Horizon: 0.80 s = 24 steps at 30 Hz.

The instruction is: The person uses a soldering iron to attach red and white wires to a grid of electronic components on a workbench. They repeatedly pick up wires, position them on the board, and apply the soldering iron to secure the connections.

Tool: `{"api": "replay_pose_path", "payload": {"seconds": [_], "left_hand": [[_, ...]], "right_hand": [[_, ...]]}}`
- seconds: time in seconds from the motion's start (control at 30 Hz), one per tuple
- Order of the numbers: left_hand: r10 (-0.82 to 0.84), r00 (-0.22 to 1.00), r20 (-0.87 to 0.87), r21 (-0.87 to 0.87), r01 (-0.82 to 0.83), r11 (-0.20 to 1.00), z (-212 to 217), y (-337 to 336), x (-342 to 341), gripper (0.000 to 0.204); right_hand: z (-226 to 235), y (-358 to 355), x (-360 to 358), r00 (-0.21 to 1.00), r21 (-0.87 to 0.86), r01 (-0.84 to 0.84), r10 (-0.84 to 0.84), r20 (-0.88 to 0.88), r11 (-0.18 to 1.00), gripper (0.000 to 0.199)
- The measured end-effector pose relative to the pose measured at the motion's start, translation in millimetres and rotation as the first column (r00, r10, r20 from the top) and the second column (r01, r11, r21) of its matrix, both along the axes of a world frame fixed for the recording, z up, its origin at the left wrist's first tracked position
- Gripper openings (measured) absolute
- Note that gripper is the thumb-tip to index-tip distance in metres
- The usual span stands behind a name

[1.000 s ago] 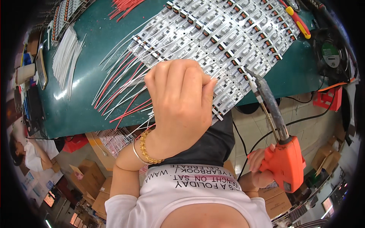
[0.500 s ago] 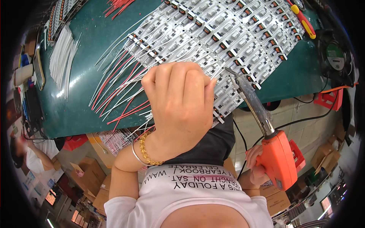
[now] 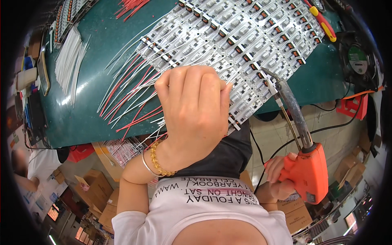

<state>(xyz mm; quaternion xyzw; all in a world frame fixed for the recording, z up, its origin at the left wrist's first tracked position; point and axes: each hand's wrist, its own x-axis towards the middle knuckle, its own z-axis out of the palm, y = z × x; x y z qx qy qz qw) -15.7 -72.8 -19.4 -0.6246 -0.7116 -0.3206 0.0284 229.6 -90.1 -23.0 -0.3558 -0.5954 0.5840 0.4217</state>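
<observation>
My left hand (image 3: 192,108) lies over the near edge of a panel of small white circuit boards (image 3: 261,28), its fingers curled and pressed together. Whatever they pinch is hidden beneath them. Around the wrist is a yellow bead bracelet (image 3: 153,159). My right hand (image 3: 281,177) grips an orange soldering gun (image 3: 312,173) by its handle. Its metal barrel points up and left, with the dark tip (image 3: 267,72) over the panel's right part and a thin feed tube beside it. Red and white wires (image 3: 132,96) fan out from the panel's left side.
A bundle of white wires (image 3: 71,65) and some red wires (image 3: 132,6) lie on the green table (image 3: 96,118). At the right are a red-and-yellow screwdriver (image 3: 326,28) and a black fan (image 3: 355,57). A black cable (image 3: 326,130) hangs below; cardboard boxes (image 3: 96,190) stand on the floor.
The soldering gun has moved right, and its tip has shifted right and slightly up across the panel. My left hand has stayed nearly in place, still curled.
</observation>
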Motion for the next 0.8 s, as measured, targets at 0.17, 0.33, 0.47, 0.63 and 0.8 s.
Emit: {"api": "replay_pose_path", "payload": {"seconds": [0.17,0.33,0.47,0.63,0.8], "left_hand": [[0.008,1.000,0.026,0.151,-0.012,0.989,-0.1,1.7,-5.9,0.015],[-0.035,0.984,0.173,0.001,0.035,0.999,18.0,-5.7,0.6,0.011],[-0.055,0.988,0.141,-0.007,0.056,0.998,12.4,-2.8,3.3,0.012],[-0.057,0.991,0.118,0.001,0.057,0.998,10.4,-1.6,3.0,0.012],[-0.049,0.993,0.105,-0.005,0.049,0.999,10.7,-1.6,2.7,0.013]], "right_hand": [[-0.8,-7.0,5.1,0.998,0.011,0.065,-0.065,0.013,0.998,0.077],[-2.1,-8.0,11.4,0.999,-0.007,0.033,-0.033,-0.006,0.999,0.078],[-2.9,-8.7,10.3,1.000,0.011,0.011,-0.011,0.023,1.000,0.079],[0.1,-12.6,8.4,0.986,-0.016,0.085,-0.082,0.145,0.996,0.077],[3.3,-16.6,22.6,0.920,0.045,0.045,-0.059,0.388,0.998,0.057]]}}
